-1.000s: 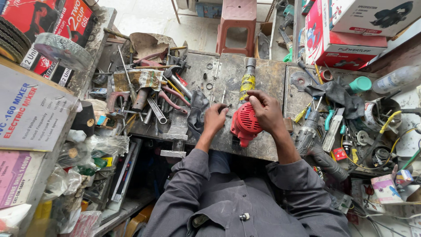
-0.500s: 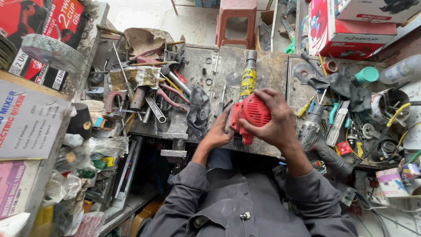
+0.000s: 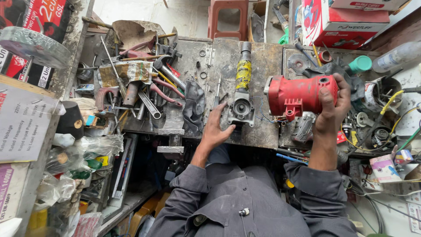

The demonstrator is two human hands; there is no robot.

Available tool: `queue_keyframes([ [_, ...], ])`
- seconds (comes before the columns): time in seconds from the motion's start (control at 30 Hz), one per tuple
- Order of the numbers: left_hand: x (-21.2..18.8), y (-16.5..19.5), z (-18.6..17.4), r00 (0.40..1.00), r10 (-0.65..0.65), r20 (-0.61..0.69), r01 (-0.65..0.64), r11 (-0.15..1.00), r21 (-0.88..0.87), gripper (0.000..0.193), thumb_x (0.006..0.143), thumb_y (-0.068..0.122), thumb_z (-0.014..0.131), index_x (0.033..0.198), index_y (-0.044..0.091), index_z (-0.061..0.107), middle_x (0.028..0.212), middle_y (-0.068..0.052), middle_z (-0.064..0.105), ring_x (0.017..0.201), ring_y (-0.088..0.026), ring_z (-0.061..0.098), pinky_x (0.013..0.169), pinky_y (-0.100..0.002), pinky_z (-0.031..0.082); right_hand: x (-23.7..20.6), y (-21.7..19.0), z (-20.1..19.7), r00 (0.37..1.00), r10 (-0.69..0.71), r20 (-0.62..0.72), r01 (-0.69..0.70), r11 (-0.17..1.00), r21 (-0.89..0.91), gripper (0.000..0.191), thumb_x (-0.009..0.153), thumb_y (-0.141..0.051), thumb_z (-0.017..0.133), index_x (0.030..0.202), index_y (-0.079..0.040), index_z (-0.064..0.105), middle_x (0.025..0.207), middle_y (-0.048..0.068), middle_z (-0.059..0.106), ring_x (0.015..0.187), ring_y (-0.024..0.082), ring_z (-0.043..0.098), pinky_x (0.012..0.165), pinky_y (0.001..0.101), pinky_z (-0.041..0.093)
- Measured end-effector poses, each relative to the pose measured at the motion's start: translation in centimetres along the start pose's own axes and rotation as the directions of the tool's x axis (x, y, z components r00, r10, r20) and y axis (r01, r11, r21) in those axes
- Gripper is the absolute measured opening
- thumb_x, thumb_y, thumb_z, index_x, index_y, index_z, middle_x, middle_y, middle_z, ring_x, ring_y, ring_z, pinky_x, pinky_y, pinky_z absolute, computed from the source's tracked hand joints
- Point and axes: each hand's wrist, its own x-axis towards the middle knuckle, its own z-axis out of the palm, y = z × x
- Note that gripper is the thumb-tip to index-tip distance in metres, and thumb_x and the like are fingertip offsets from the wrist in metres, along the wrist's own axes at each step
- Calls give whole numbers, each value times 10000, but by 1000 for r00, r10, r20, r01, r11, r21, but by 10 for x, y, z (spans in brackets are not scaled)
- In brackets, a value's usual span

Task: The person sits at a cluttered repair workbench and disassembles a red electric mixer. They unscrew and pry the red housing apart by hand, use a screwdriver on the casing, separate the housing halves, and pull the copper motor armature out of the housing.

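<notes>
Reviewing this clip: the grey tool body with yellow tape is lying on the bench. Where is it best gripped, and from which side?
Probably around the yellow-taped neck, coming down from above. The tool body lies flat along the bench, its round open head toward the person, and the taped part is narrow enough to wrap. The left hand is already beside the head; the right hand holds the red housing.

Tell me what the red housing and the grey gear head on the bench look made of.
Red housing, held in the right hand: likely moulded plastic, with an even matt colour and ribs. Gear head by the left hand: probably cast metal, dull grey and grimy.
</notes>
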Motion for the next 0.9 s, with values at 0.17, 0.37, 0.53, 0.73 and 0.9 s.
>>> queue_keyframes([
  [0.17,0,-1,7,1000,3,-28,-1,998,68,776,770,196,794,1473,71,489,1425,-170,545,1327,-380,522,1138,-443,414,-12,19,-7,971,213,-108,-190,962,195,519,992,-402,679,1309,1,602,1208,94,683,1099,205,683,1030,376,553],
  [0.37,6,-2,14,1000,-7,6,7,995,98,761,774,223,806,1454,69,502,1424,-175,531,1322,-388,517,1119,-453,422,-20,27,-6,916,384,-113,-279,816,506,497,1009,-419,613,1291,-10,628,1233,120,697,1137,261,698,1056,442,565],
  [0.53,12,-4,23,1000,3,12,-5,993,118,751,786,253,817,1446,71,509,1427,-196,521,1326,-401,514,1118,-460,425,-18,34,-6,878,472,-83,-343,740,579,540,961,-480,608,1289,-52,636,1230,96,699,1156,276,697,1024,489,586],
  [0.73,14,-5,28,999,-29,44,23,990,138,761,787,259,816,1455,68,505,1429,-202,505,1321,-406,502,1115,-464,423,-12,42,-5,852,518,-78,-384,719,580,537,961,-519,616,1302,-104,641,1239,71,697,1156,277,692,952,494,585],
  [0.9,16,-7,29,999,-46,28,42,992,121,797,804,271,809,1484,53,456,1436,-200,503,1334,-399,501,1127,-465,419,-4,45,-2,844,528,-98,-394,733,555,553,940,-538,615,1292,-112,645,1226,65,704,1136,271,697,922,479,594],
])
